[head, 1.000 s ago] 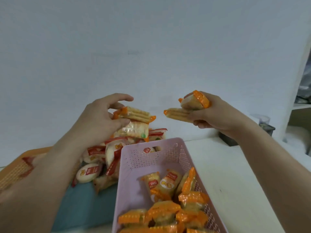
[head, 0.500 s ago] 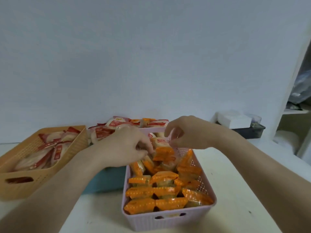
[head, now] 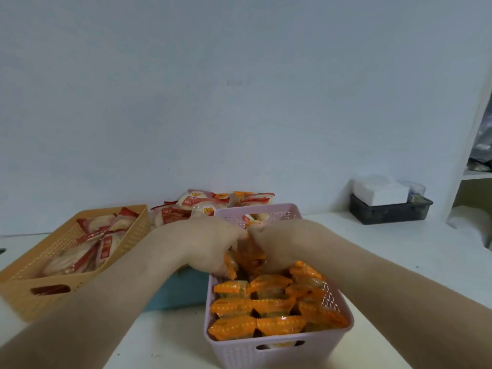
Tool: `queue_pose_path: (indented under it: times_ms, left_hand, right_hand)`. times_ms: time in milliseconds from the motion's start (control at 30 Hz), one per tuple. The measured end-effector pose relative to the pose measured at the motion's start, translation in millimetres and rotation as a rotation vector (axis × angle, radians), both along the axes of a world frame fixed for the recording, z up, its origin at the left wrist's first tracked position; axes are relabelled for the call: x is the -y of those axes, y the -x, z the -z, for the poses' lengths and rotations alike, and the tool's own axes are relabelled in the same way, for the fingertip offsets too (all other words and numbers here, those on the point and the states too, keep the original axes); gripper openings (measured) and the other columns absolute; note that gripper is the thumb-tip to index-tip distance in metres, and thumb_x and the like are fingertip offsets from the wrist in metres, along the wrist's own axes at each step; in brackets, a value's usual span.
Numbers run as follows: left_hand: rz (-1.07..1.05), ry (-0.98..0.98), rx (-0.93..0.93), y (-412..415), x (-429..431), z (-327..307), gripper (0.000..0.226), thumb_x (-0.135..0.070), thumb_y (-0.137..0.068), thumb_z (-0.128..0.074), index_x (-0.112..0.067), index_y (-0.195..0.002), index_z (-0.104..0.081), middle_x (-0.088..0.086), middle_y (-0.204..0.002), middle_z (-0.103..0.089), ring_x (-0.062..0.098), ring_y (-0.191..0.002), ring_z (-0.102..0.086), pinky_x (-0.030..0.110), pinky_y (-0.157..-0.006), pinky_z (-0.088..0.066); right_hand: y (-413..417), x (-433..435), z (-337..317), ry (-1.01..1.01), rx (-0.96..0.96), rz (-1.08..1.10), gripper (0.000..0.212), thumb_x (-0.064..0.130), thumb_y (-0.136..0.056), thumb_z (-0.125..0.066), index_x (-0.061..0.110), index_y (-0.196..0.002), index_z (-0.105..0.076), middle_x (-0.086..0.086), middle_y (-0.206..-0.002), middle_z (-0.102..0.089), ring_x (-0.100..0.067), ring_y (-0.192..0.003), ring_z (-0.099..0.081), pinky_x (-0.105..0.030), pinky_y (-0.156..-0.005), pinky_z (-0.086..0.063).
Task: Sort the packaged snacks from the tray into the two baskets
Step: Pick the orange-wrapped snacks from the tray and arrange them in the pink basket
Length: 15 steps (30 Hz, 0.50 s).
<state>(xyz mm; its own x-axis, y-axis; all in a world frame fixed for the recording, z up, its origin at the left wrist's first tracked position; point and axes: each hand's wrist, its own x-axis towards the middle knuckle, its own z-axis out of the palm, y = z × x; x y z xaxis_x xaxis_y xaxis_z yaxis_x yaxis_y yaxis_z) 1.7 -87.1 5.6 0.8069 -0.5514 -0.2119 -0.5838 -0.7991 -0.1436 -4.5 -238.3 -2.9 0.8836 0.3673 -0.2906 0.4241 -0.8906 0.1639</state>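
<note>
The lilac basket (head: 234, 352) in front of me has a perforated lattice pattern. Its orange packs (head: 255, 306) carry dotted, zigzag-edged seams. The tan-orange basket (head: 16, 291) on my left is perforated likewise and its white packs (head: 106, 246) have red ends. The tray (head: 181, 291) is teal. The bin (head: 388, 213) is black.

Only two forearms and two hands of the person show. The left forearm (head: 106, 296) is bare along all of its visible length, from the lower left corner of the picture to the wrist. The right forearm (head: 386, 288) is bare as well, from the lower right corner to the wrist. Both look broad near the lower edge and taper toward the wrists. The left hand (head: 205, 246) and right hand (head: 277, 246) are bare, showing smooth backs and rounded knuckles; the fingertips are hidden.
</note>
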Motion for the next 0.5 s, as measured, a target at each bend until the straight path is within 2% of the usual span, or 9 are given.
queue_pose_path:
  times_ms: [100, 167, 233, 300, 367, 433, 500]
  left_hand:
    - [0.036, 0.118, 0.039, -4, -7, 9, 0.031, -0.037, -0.08, -0.074, -0.034, -0.104, -0.055, -0.015, -0.091, -0.059, 0.008, -0.082, -0.057, 0.026, -0.065, -0.048]
    - [0.039, 0.198, 0.028, -5, -10, 10, 0.025, -0.038, -0.079, -0.075, -0.039, -0.096, -0.056, -0.015, -0.09, -0.062, 0.005, -0.078, -0.058, 0.024, -0.061, -0.045]
    - [0.058, 0.273, 0.042, -7, -12, 9, 0.02, -0.041, -0.08, -0.073, -0.04, -0.094, -0.059, -0.015, -0.089, -0.064, 0.003, -0.077, -0.058, 0.026, -0.064, -0.047]
    - [0.064, 0.367, 0.035, -8, -15, 10, 0.011, -0.044, -0.085, -0.068, -0.039, -0.094, -0.062, -0.013, -0.085, -0.065, 0.003, -0.076, -0.058, 0.026, -0.064, -0.044]
    - [0.072, 0.407, 0.027, -8, -17, 11, 0.007, -0.045, -0.088, -0.062, -0.038, -0.09, -0.064, -0.012, -0.078, -0.064, 0.002, -0.072, -0.058, 0.025, -0.062, -0.042]
    - [0.094, 0.342, 0.007, -8, -16, 16, 0.015, -0.043, -0.092, -0.058, -0.033, -0.085, -0.066, -0.013, -0.069, -0.061, -0.001, -0.063, -0.055, 0.021, -0.057, -0.038]
    - [0.102, 0.297, -0.052, -8, -14, 17, 0.027, -0.041, -0.096, -0.052, -0.026, -0.08, -0.068, -0.01, -0.066, -0.061, 0.003, -0.06, -0.054, 0.024, -0.057, -0.04]
  right_hand:
    - [-6, 0, 13, -0.044, 0.097, -0.044, 0.072, 0.021, -0.087, -0.065, 0.018, -0.145, -0.022, -0.009, -0.129, -0.058, -0.028, -0.109, -0.059, -0.035, -0.084, -0.052]
    - [-9, 3, 19, -0.067, 0.172, -0.075, 0.07, 0.019, -0.084, -0.068, 0.021, -0.14, -0.026, -0.009, -0.123, -0.061, -0.029, -0.104, -0.061, -0.04, -0.083, -0.055]
    - [-10, 6, 20, -0.09, 0.224, -0.091, 0.069, 0.018, -0.083, -0.068, 0.023, -0.138, -0.027, -0.009, -0.121, -0.062, -0.031, -0.104, -0.061, -0.045, -0.082, -0.055]
    - [-9, 8, 22, -0.124, 0.213, -0.107, 0.067, 0.018, -0.083, -0.067, 0.024, -0.136, -0.027, -0.009, -0.123, -0.06, -0.032, -0.107, -0.06, -0.047, -0.082, -0.054]
    - [-9, 11, 19, -0.202, 0.194, -0.104, 0.061, 0.015, -0.083, -0.066, 0.026, -0.131, -0.031, -0.006, -0.121, -0.061, -0.028, -0.105, -0.061, -0.042, -0.08, -0.053]
    - [-10, 14, 13, -0.287, 0.162, -0.078, 0.06, 0.008, -0.084, -0.062, 0.029, -0.131, -0.033, 0.003, -0.101, -0.062, -0.018, -0.085, -0.061, -0.032, -0.068, -0.051]
    - [-12, 16, 6, -0.328, 0.187, -0.056, 0.064, 0.0, -0.084, -0.058, 0.03, -0.134, -0.032, 0.012, -0.075, -0.046, -0.008, -0.064, -0.049, -0.027, -0.057, -0.046]
